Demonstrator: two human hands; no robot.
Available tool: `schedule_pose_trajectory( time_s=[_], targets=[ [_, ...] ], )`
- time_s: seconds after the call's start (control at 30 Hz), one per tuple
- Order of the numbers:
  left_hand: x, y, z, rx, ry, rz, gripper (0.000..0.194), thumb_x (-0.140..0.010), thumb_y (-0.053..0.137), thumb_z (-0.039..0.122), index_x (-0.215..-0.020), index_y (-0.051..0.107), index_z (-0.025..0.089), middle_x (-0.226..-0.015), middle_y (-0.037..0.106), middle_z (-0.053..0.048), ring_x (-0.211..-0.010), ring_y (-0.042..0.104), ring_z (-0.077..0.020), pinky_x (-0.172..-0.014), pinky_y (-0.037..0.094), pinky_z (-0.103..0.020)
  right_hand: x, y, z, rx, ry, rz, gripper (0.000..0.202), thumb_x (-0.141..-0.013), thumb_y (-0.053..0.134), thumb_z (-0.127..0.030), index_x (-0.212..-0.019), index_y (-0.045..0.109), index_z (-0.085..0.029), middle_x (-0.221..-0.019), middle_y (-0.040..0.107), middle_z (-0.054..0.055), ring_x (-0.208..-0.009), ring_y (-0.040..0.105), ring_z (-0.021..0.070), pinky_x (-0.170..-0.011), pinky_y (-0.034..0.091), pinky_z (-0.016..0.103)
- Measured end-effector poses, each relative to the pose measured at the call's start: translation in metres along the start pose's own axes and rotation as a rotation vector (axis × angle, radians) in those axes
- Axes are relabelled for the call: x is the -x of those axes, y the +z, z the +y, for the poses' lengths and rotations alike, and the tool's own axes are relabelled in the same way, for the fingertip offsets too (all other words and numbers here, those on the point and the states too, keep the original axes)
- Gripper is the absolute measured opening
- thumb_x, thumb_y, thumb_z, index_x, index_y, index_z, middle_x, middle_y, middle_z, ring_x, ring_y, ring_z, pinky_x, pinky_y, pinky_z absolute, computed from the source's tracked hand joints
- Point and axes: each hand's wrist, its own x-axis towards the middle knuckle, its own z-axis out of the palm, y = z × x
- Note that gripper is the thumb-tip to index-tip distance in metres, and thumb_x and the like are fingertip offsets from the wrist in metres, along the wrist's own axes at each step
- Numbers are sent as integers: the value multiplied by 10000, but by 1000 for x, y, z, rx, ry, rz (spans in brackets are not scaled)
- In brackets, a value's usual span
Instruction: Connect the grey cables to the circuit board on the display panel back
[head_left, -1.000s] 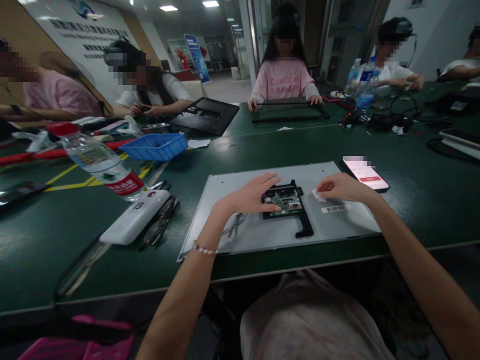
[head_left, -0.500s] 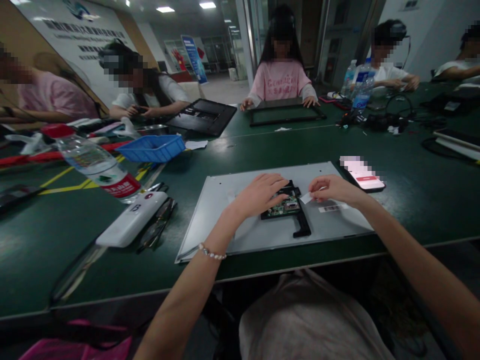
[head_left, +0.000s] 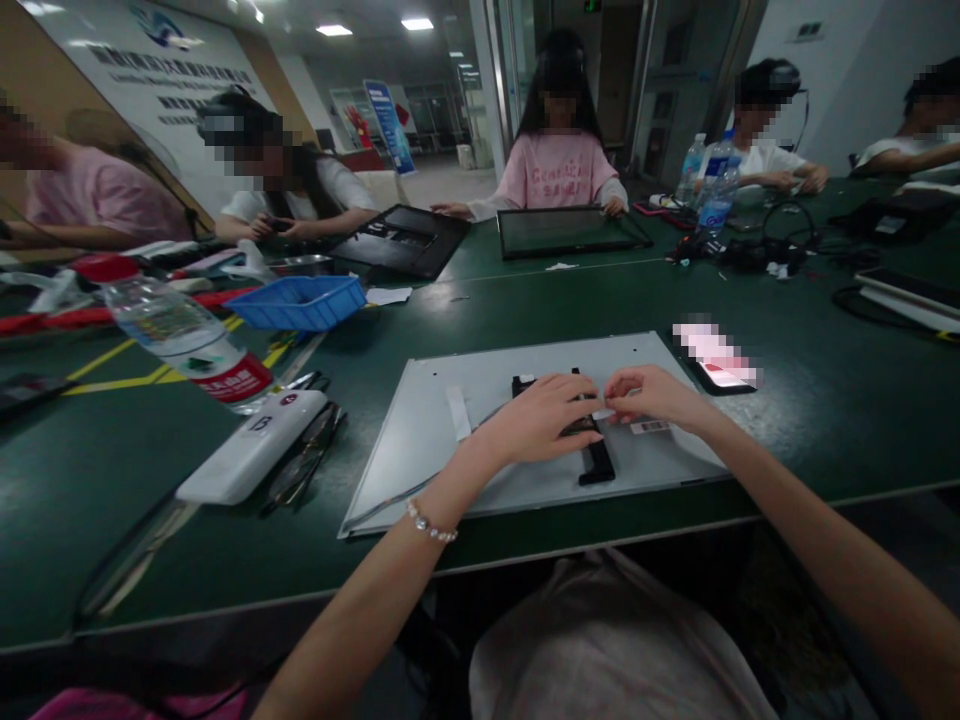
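Note:
A pale flat panel (head_left: pixel 420 440) lies on the green table (head_left: pixel 480 300) in front of me. On it sits a black bracket (head_left: pixel 598 462) with a circuit board, mostly hidden under my left hand (head_left: pixel 544 415). That hand is spread over the board, its fingertips near my right hand. My right hand (head_left: pixel 637 395) pinches a small white piece (head_left: pixel 602 413) at the bracket's right side. A white strip (head_left: pixel 457 413) and thin cables show on the panel left of my left hand. A barcode label (head_left: pixel 649 426) is below my right hand.
To the left are a water bottle (head_left: pixel 202 350), a white power bank (head_left: pixel 255 450), glasses (head_left: pixel 307 460) and a blue tray (head_left: pixel 300 303). A lit phone (head_left: pixel 716 358) lies at the right. Across the table, people sit near a black frame (head_left: pixel 574 232) and a black casing (head_left: pixel 405 240).
My left hand has moved right, covering the board and uncovering a white strip and cables. My right hand has shifted slightly left with the white piece. Across the table, a person's hand has moved outward.

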Motion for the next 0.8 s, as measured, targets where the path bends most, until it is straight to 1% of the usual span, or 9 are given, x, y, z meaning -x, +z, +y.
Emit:
schedule_pose_trajectory(
  time_s=[0.1, 0.17, 0.23, 0.3, 0.4, 0.5, 0.67, 0.8],
  targets=[
    [-1, 3, 1, -2, 18, -14, 343, -934, 465, 402, -1167, 582, 178, -1253, 568, -117, -1258, 452, -248, -1052, 351, -431, 1, 1, 0, 40, -9, -12, 110, -720, 675, -189, -823, 638, -177, -774, 677, 32, -682, 689, 152, -619, 562, 242],
    [-1, 4, 1, 4, 30, -14, 323, -929, 478, 386, -1156, 593, 187, -1241, 583, -111, -1257, 453, -245, -1051, 354, -436, 1, 2, -1, 86, -21, -13, 100, -723, 665, -206, -816, 641, -177, -739, 681, 34, -664, 684, 153, -571, 545, 228],
    [-2, 5, 1, 14, 38, -16, 314, -923, 491, 362, -1164, 594, 189, -1220, 604, -106, -1250, 462, -240, -1054, 352, -432, 0, 2, 0, 153, -55, -16, 97, -731, 651, -230, -809, 645, -172, -705, 679, 35, -621, 672, 150, -496, 501, 207],
    [-2, 5, 1, 23, 42, -24, 317, -921, 494, 347, -1174, 592, 183, -1199, 623, -105, -1232, 478, -234, -1055, 353, -425, -1, 1, 2, 236, -108, -13, 108, -740, 637, -251, -804, 653, -165, -697, 679, 34, -566, 648, 135, -464, 461, 201],
    [-2, 6, 1, 24, 35, -35, 317, -922, 488, 329, -1179, 593, 175, -1184, 634, -104, -1212, 495, -227, -1052, 357, -414, -3, -1, 5, 371, -187, 26, 131, -750, 628, -279, -800, 679, -169, -721, 688, 28, -537, 611, 115, -510, 456, 219],
    [-1, 7, 1, 20, 28, -42, 325, -926, 477, 316, -1194, 583, 167, -1193, 628, -103, -1215, 493, -221, -1060, 350, -400, -4, -4, 7, 485, -252, 84, 142, -749, 627, -298, -787, 706, -187, -730, 692, 24, -599, 607, 132, -576, 456, 242],
    [-1, 7, 2, -4, 37, -52, 351, -934, 462, 322, -1235, 548, 162, -1248, 596, -103, -1221, 487, -217, -1065, 346, -394, -6, -9, 8, 527, -266, 148, 176, -762, 607, -328, -803, 717, -197, -765, 696, 22, -611, 593, 143, -601, 446, 266],
    [0, -4, -1, -59, -14, -45, 384, -949, 426, 373, -1255, 524, 162, -1266, 579, -108, -1190, 511, -224, -1021, 382, -387, -7, -11, 10, 545, -283, 185, 188, -782, 588, -332, -820, 719, -202, -791, 702, 24, -649, 598, 153, -646, 449, 281]
  ],
)
